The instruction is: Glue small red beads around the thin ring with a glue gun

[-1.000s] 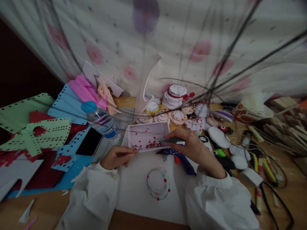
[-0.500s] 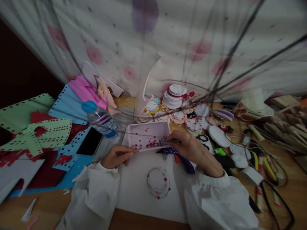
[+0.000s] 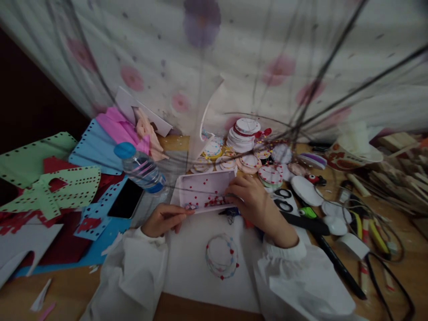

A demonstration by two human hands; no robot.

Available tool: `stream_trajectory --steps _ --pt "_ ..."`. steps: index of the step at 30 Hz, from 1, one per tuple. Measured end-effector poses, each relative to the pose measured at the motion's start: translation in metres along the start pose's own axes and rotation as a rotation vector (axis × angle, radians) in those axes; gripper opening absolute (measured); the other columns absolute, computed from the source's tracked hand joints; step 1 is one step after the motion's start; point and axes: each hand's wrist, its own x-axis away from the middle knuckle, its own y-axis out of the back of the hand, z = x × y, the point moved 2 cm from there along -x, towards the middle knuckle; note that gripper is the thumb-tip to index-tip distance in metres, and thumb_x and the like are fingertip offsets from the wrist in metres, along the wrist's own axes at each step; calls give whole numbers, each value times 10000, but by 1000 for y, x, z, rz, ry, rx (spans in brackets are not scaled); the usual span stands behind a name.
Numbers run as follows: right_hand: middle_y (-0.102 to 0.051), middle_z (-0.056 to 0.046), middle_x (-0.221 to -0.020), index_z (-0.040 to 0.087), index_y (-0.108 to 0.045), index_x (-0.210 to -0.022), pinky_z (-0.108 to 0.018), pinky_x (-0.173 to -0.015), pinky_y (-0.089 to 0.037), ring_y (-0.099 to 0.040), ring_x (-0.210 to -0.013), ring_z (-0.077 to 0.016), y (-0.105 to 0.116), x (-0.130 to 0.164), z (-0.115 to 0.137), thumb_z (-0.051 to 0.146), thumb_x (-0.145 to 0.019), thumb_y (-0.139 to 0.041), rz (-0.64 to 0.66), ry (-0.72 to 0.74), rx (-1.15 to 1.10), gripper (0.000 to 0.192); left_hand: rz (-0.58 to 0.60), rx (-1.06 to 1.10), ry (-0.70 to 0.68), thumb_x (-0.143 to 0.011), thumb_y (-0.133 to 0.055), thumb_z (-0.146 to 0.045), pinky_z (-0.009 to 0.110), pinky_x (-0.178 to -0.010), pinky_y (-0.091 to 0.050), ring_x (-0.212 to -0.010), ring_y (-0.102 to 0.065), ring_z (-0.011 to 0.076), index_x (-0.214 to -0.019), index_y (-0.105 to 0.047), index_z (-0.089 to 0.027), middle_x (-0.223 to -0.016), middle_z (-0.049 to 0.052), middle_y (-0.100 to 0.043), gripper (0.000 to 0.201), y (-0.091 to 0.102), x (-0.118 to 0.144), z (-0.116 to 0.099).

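Note:
A shallow pale box point(image 3: 203, 211) sits in front of me, with small red beads point(image 3: 214, 201) gathered mostly along its lower side. At the box's lower left corner my left hand point(image 3: 164, 219) is closed in a pinch; what lies between the fingertips is too small to make out. My right hand point(image 3: 252, 205) reaches over the box's right end, fingers curled together down among the beads, their tips hidden. Below the box, a ring-shaped beaded bracelet point(image 3: 222, 257) in red and pale blue lies on a white sheet point(image 3: 187, 272).
Left stand a water bottle point(image 3: 142, 169), a phone point(image 3: 125, 199) and punched coloured sheets point(image 3: 73, 187). Behind the box are round discs with beaded rings point(image 3: 249, 162) and a disc stack point(image 3: 244, 138). Scissors point(image 3: 283, 205), black pens point(image 3: 339, 267), cables and wooden sticks point(image 3: 397, 178) crowd the right.
My right hand has turned over and its fingers have lowered into the box. The dark thin tool it held is no longer visible. My left hand stays at the corner.

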Motion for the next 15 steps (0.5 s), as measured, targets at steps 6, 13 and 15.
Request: stream_trajectory --steps 6,13,15 --pt "-650 -30 -827 224 -665 -753 -352 -719 -280 -483 -803 -207 -7 -4 9 161 -851 -579 -7 -16 146 145 14 41 6 -763 -666 -373 193 -377 -359 -371 -483 97 -960 -754 -204 -421 2 -585 274 -1 0 0" --pt "-645 -28 -823 227 -677 -793 -342 -701 -249 -487 -815 -200 -13 -5 8 154 -843 -583 13 -22 139 129 18 35 -2 -773 -660 -359 184 -391 -337 -388 -485 90 -965 -753 -214 -428 0 -580 258 -1 1 -5" --pt "-644 -22 -833 230 -677 -795 -339 -696 -245 -486 -812 -196 -15 -5 8 149 -844 -579 24 -15 154 136 22 28 -5 -774 -655 -376 188 -387 -336 -386 -481 93 -973 -752 -199 -428 4 -579 283 -1 1 -4"
